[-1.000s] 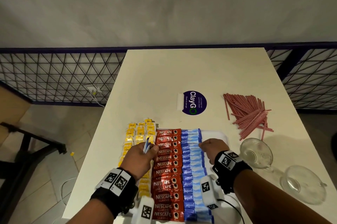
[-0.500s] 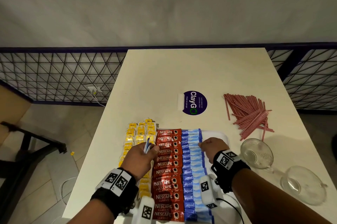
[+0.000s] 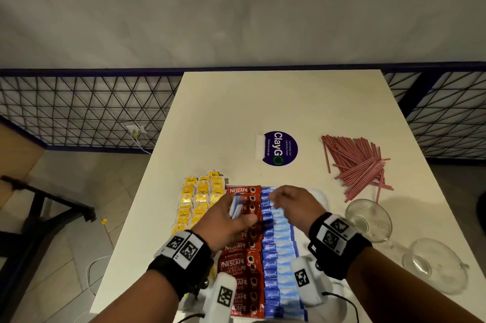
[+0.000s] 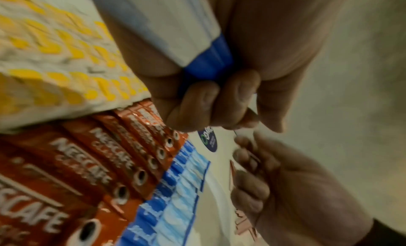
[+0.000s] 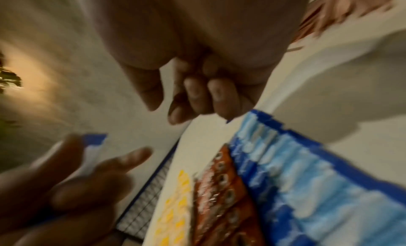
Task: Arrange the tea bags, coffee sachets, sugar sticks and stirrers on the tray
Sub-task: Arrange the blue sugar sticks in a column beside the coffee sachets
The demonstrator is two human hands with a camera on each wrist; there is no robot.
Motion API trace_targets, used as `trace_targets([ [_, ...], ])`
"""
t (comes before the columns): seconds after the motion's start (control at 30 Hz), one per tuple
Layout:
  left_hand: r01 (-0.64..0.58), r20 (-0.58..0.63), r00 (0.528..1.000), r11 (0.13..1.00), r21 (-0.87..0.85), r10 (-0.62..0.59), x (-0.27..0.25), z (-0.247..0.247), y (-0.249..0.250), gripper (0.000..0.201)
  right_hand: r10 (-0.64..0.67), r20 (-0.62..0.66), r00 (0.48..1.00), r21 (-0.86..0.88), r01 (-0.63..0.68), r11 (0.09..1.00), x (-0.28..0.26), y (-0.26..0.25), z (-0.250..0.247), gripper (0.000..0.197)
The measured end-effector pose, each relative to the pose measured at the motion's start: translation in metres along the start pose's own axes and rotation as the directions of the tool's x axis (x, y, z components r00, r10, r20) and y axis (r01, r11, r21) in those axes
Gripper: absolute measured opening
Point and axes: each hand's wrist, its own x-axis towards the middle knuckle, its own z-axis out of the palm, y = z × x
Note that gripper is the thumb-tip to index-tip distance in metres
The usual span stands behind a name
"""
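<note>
Though blurred, left hand (image 3: 228, 220) clutching sugar sticks (image 4: 175, 32), right hand (image 3: 292, 204) loosely curled, empty.

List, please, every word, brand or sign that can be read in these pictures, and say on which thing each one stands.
"NESCAFE CLASSIC": on the red coffee sachets in the tray's middle row.
"equal": on the blue sugar sticks beside them.
"ClayGO", "Clean as you go": on the round purple sticker on the table; its smaller line is too small to read.
Yellow tea bag tags: print too small.
Wrist bands: square code marks, no words.
</note>
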Motion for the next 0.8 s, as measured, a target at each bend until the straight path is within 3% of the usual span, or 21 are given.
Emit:
trace_targets([
  [0.07, -0.075, 0.099, 0.992, 0.997, 0.010, 0.073, 0.006, 0.008, 0.011, 0.052, -0.064, 0.164, 0.984, 0.128, 0.043, 0.991, -0.010, -0.017, 0.007, 0.013],
  [0.13, -0.133, 0.186, 0.974, 0.991, 0.001, 0.131, 0.011, 0.013, 0.020, 0.055, -0.140, 0.212, 0.967, 0.192, 0.099, 0.976, -0.013, -0.024, 0.011, 0.011],
  [0.2, -0.166, 0.215, 0.965, 0.984, 0.062, 0.149, 0.013, 0.014, 0.027, 0.056, -0.198, 0.177, 0.964, 0.227, 0.156, 0.961, -0.014, -0.025, 0.010, 0.008],
  [0.3, -0.193, 0.230, 0.961, 0.966, 0.171, 0.151, 0.015, 0.015, 0.028, 0.043, -0.223, 0.130, 0.966, 0.264, 0.183, 0.947, -0.014, -0.026, 0.004, 0.019],
  [0.4, -0.144, 0.244, 0.962, 0.986, 0.088, 0.119, 0.015, 0.017, 0.029, 0.045, -0.230, 0.129, 0.965, 0.269, 0.190, 0.944, -0.014, -0.025, 0.002, 0.015],
  [0.5, -0.120, 0.289, 0.950, 0.993, -0.007, 0.117, 0.012, 0.016, 0.029, 0.029, -0.247, 0.080, 0.966, 0.266, 0.218, 0.939, -0.017, -0.026, 0.001, 0.017],
  [0.6, -0.068, 0.229, 0.970, 0.995, -0.075, 0.083, 0.006, 0.012, 0.029, 0.024, -0.194, -0.052, 0.980, 0.327, 0.200, 0.924, -0.016, -0.025, -0.004, 0.020],
  [0.7, -0.052, 0.069, 0.996, 0.987, -0.151, 0.063, 0.006, 0.008, 0.023, 0.030, -0.133, -0.105, 0.986, 0.434, 0.166, 0.886, -0.014, -0.025, -0.011, 0.016],
  [0.8, -0.133, -0.115, 0.984, 0.991, 0.031, 0.136, 0.010, 0.007, 0.021, 0.019, -0.119, -0.075, 0.990, 0.449, 0.140, 0.883, -0.014, -0.026, -0.011, 0.014],
])
